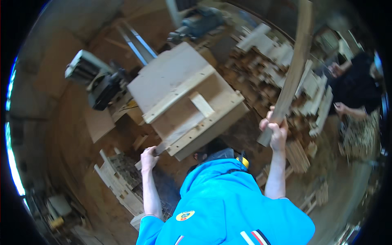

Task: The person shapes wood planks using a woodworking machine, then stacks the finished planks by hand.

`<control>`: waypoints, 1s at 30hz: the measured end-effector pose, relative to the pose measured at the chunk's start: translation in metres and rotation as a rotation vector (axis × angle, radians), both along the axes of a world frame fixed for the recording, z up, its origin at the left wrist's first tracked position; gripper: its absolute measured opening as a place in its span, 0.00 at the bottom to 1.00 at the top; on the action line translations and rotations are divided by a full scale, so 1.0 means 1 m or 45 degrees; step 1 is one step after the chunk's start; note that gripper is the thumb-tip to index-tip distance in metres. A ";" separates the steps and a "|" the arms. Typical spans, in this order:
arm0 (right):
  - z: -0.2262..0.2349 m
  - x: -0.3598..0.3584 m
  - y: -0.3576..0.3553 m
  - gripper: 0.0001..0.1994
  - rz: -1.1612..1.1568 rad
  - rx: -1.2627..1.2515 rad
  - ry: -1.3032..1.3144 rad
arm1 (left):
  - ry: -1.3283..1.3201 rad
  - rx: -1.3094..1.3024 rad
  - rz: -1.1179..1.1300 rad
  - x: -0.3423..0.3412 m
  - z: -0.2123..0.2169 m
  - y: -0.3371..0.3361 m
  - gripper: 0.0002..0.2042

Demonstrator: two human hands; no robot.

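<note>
My right hand [277, 130] is closed round the lower part of a long brown wooden board [293, 69], which rises steeply to the top edge of the view. At the near left corner of a wooden worktable [175, 73], my left hand [148, 159] grips the end of a wooden piece [160, 148]; its full length is hard to make out. Two pale rails with screw holes run across the worktable, and a short pale block [201, 104] lies between them.
Motors [200, 22] stand behind the worktable, and another machine [102, 83] is to its left. Stacked wooden strips [269, 53] fill the right side; more strips [118, 183] lie at lower left. Another person in dark clothing [353, 83] is at far right.
</note>
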State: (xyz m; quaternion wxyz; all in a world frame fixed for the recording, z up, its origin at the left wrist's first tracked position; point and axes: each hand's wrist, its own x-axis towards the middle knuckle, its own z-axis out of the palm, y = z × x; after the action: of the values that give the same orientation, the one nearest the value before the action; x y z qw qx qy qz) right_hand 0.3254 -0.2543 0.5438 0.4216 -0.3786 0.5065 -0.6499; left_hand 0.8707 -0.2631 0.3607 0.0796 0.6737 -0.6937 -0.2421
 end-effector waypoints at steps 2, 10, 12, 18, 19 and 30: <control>0.017 0.001 -0.009 0.15 0.039 0.087 0.249 | -0.022 -0.039 0.003 -0.003 0.000 0.007 0.26; 0.060 0.014 -0.080 0.18 0.655 0.168 0.938 | -0.020 -0.139 0.043 -0.015 0.001 0.007 0.21; 0.067 0.026 -0.107 0.26 0.855 0.087 1.103 | -0.030 -0.139 0.063 -0.017 0.002 0.001 0.20; 0.030 0.117 -0.176 0.24 1.274 -0.269 1.420 | -0.067 -0.157 0.112 -0.016 -0.009 0.005 0.20; 0.014 0.142 -0.183 0.24 1.324 -0.409 1.462 | -0.082 -0.154 0.117 -0.015 -0.011 0.007 0.19; -0.142 0.271 -0.227 0.25 2.030 -0.437 1.542 | -0.146 -0.083 0.292 -0.032 0.004 0.025 0.26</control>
State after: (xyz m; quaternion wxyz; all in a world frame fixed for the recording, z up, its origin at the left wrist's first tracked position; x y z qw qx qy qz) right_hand 0.5960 -0.4814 0.4014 0.3447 -0.9272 0.1347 0.0579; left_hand 0.8390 -0.2381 0.3642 0.0889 0.7584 -0.6230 -0.1699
